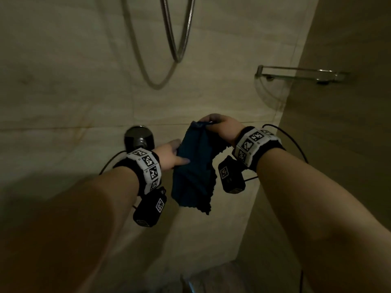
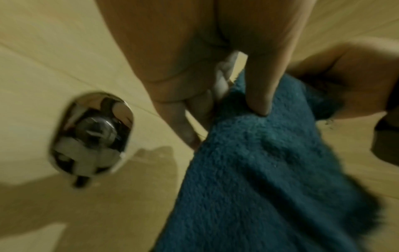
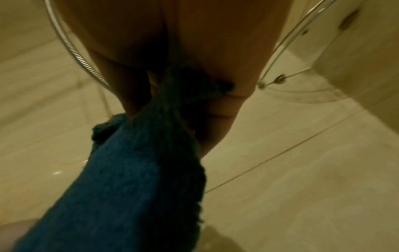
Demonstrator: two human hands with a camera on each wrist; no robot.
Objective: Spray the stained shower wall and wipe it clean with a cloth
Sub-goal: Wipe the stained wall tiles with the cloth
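Observation:
A dark blue terry cloth (image 1: 194,170) hangs in front of the beige tiled shower wall (image 1: 63,92), held up by both hands. My right hand (image 1: 208,123) grips its bunched top corner, fingers curled round it (image 3: 183,95). My left hand (image 1: 179,154) pinches the cloth's left edge lower down. In the left wrist view the thumb (image 2: 259,95) presses on the front of the cloth (image 2: 270,170) and the fingers (image 2: 183,126) lie behind it. Faint yellowish streaks mark the wall near a tile joint (image 1: 84,125). No spray bottle is in view.
A chrome shower valve (image 1: 138,137) juts from the wall just left of my left hand. A metal shower hose (image 1: 175,49) loops down above. A glass corner shelf (image 1: 296,75) sits at the upper right, where the side wall (image 1: 338,123) meets the tiled one.

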